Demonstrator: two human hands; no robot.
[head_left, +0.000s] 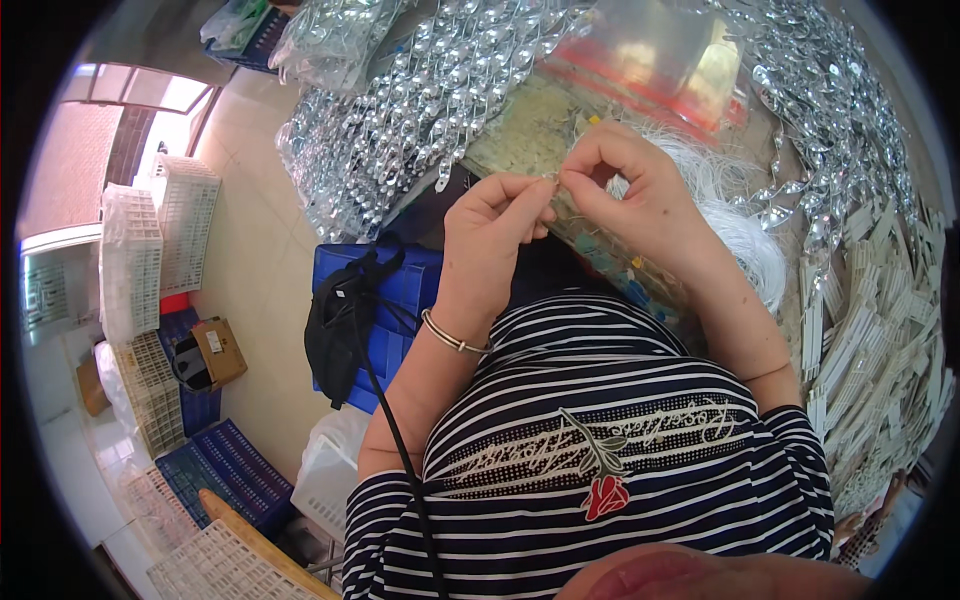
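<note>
While pinched nearly shut at chest height, left hand (pixel 497 222) and right hand (pixel 630 190) meeting fingertip to fingertip over a tiny pale piece (pixel 553 178), too small to identify. Far to the left of both hands, down on the floor: stacked white mesh baskets (pixel 155 240), a small cardboard box (pixel 212 352), blue crates (pixel 395 300) with a black bag (pixel 335 335) draped over them. Just beyond the left hand, across the tabletop: heaps of shiny silver spiral ornaments (pixel 420 100). Left thumb and forefinger closed on the near end of the piece, a thin bracelet (pixel 452 338) around the wrist. Piece lying directly between the hands, long axis apparently left to right, equally near both. Right fingers curled tight, thumb and forefinger gripping the other end, remaining fingers folded in. Under and beyond the right hand: a bundle of white cords (pixel 740 225), a clear bag with red strips (pixel 650 60). Further right: rows of white plastic strips (pixel 880 330).
</note>
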